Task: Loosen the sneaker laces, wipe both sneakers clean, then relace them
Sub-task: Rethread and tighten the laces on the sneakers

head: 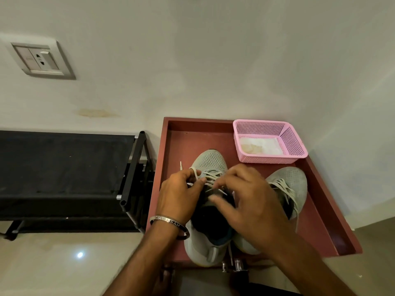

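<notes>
Working over the nearer grey sneaker (208,242), both hands sit at its laces (210,178): the left hand (178,197), with a bangle (168,223) on its wrist, curls its fingers (192,175) round a lace loop at about ten o'clock from the tongue, while the right hand (250,201) pinches a strand over the eyelets. Whether this is loosening or relacing I cannot tell; either way, the next pull calls for slack fed evenly through each crossing. At three o'clock stands the second sneaker (292,184), laced. Both rest in a red tray (333,227); farther off, at one o'clock, a pink basket (295,144) holds a white cloth (263,146).
</notes>
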Demonstrator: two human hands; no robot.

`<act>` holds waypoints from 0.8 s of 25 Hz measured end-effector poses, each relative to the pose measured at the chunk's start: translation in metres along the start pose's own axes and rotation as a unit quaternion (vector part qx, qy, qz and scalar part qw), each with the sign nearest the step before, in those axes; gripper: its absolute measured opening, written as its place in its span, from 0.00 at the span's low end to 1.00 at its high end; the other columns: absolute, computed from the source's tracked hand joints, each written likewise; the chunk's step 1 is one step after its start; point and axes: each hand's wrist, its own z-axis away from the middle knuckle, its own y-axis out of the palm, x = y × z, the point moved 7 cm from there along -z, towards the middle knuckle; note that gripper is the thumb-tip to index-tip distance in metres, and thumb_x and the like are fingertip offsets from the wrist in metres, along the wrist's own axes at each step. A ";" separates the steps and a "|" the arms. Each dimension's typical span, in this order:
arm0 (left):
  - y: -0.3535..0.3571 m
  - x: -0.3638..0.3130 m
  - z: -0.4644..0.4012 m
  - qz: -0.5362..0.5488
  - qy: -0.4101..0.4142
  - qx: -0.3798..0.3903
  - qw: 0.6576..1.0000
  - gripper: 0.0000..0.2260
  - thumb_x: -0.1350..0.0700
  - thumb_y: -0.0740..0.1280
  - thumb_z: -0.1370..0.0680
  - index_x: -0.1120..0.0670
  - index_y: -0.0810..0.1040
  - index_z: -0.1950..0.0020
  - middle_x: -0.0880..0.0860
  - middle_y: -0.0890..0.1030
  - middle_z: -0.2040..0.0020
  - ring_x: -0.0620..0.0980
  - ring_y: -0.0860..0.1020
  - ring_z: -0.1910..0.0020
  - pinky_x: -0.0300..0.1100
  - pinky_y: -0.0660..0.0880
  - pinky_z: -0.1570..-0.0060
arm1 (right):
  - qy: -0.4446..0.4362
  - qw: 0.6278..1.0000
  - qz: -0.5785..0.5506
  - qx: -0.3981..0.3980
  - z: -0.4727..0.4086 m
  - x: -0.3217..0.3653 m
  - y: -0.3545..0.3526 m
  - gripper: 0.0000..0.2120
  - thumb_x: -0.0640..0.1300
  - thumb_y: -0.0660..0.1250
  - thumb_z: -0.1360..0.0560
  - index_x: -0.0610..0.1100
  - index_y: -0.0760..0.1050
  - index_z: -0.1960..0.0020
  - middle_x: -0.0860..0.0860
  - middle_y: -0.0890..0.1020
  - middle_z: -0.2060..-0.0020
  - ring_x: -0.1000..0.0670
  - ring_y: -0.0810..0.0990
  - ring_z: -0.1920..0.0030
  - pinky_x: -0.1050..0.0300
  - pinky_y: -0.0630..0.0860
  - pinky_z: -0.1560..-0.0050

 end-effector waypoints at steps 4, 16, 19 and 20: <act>0.001 0.006 0.002 -0.018 -0.016 0.020 1.000 0.08 0.49 0.69 0.22 0.50 0.82 0.47 0.45 0.84 0.57 0.42 0.82 0.56 0.47 0.80 0.48 | -0.007 0.977 0.181 0.113 0.010 0.004 0.034 0.12 0.49 0.75 0.36 0.53 0.79 0.54 0.56 0.78 0.58 0.49 0.75 0.56 0.54 0.71 0.60; 0.003 -0.013 0.018 -0.070 0.052 0.090 0.992 0.22 0.40 0.72 0.28 0.49 0.65 0.47 0.46 0.77 0.50 0.44 0.78 0.53 0.46 0.79 0.54 | 0.120 0.992 0.026 -0.013 0.006 -0.010 0.011 0.05 0.45 0.66 0.25 0.49 0.70 0.56 0.55 0.72 0.57 0.52 0.73 0.64 0.58 0.65 0.66; 0.010 -0.010 0.021 -0.181 0.090 0.131 0.970 0.20 0.45 0.75 0.30 0.44 0.65 0.47 0.44 0.71 0.45 0.45 0.76 0.51 0.46 0.80 0.54 | 0.113 0.993 0.017 -0.001 0.006 -0.014 0.012 0.03 0.45 0.66 0.25 0.49 0.72 0.55 0.56 0.72 0.56 0.53 0.74 0.63 0.57 0.71 0.65; 0.012 -0.008 0.023 -0.206 0.099 0.126 0.965 0.21 0.46 0.75 0.30 0.43 0.65 0.47 0.44 0.70 0.45 0.45 0.76 0.52 0.46 0.80 0.56 | 0.114 0.993 0.009 0.000 0.005 -0.015 0.011 0.03 0.45 0.67 0.25 0.49 0.72 0.55 0.56 0.72 0.57 0.54 0.75 0.63 0.57 0.72 0.65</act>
